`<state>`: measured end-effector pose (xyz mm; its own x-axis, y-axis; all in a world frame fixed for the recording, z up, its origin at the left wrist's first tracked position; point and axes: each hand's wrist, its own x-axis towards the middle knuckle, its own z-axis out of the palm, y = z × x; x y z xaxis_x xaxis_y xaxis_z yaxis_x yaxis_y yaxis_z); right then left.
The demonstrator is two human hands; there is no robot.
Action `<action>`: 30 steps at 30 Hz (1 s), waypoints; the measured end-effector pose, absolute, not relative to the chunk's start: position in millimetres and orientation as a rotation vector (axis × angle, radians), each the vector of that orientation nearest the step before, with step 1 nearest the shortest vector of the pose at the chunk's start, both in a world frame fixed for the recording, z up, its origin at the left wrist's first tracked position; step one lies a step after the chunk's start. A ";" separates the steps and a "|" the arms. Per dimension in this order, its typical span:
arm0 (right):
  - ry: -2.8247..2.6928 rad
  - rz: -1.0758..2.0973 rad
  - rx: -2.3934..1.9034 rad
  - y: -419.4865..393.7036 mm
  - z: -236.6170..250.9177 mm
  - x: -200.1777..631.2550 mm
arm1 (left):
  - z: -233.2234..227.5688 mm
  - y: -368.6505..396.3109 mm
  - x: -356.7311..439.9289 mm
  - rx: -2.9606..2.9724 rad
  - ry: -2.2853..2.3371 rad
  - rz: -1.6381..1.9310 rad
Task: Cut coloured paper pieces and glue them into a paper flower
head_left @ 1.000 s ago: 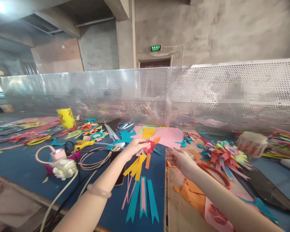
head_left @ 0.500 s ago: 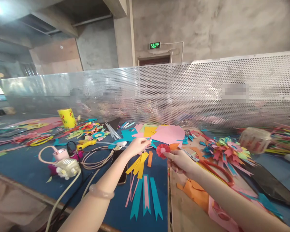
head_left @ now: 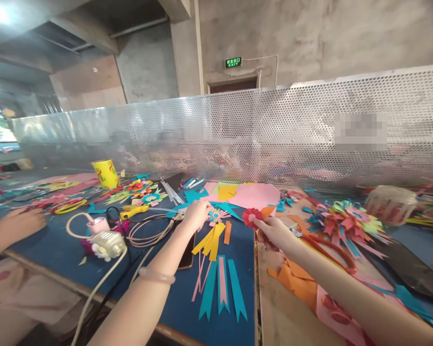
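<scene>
My right hand [head_left: 274, 233] pinches a red paper flower [head_left: 251, 217] with a pink centre between thumb and fingers. An orange paper piece [head_left: 268, 212] sticks out beside the flower. My left hand [head_left: 197, 215] is closed, its fingers bent together over the blue table; whatever its fingertips hold is hidden. Right beside them is a small pink-and-blue paper flower [head_left: 216, 216]; I cannot tell whether they touch it. Below lie yellow paper strips [head_left: 212, 240], an orange strip [head_left: 227, 232], thin pink strips [head_left: 199, 278] and notched blue strips [head_left: 237, 290].
A co-worker's hand [head_left: 23, 225] rests at the left. Nearby are a power adapter [head_left: 107, 245] with cables, a yellow tape roll [head_left: 106, 174] and a phone [head_left: 185, 258]. Red tool handles [head_left: 334, 252], a multicoloured paper flower [head_left: 346, 218] and a dark tablet [head_left: 413, 266] lie right. A perforated metal screen [head_left: 187, 129] stands behind.
The view has shifted slightly. My left hand has drawn a little left, and the pink-and-blue flower now shows beside it. A co-worker's hand has come in at the left. My right hand keeps the red flower.
</scene>
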<state>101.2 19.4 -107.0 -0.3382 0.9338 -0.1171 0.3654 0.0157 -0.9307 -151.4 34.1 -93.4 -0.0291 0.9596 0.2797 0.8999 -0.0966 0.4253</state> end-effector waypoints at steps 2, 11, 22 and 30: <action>-1.777 1.362 -1.347 17.6 -106.2 101.0 | -90.6 32.5 -158.9 2.141 2.125 0.701; -1.956 1.570 -1.413 4.1 -96.5 101.1 | -68.7 19.2 -173.4 2.261 2.088 0.389; -2.319 1.566 -1.388 3.1 -99.2 104.5 | -70.5 -0.4 -138.3 2.323 2.324 0.001; -2.531 1.277 -1.511 3.5 -80.3 114.9 | -74.3 3.4 -139.9 2.272 2.348 0.026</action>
